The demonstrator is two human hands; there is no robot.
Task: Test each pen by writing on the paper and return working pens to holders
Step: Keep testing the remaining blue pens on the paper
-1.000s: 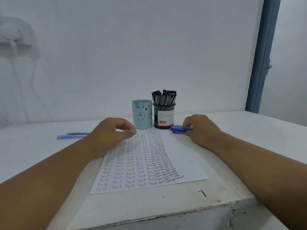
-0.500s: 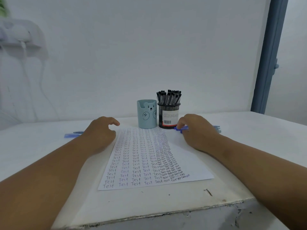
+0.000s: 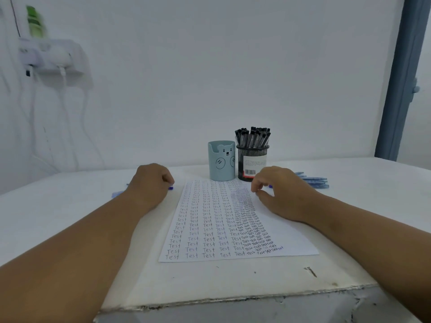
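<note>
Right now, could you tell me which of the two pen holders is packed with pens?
The black mesh holder, right of the paper's top edge, is crammed with black-capped pens. No pens show above the rim of the blue bear holder beside it.

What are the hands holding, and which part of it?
The left hand curls round a blue pen; only its tip peeks out, so the exact hold is hidden. The right hand holds nothing, fingers loosely bent over the paper.
</note>
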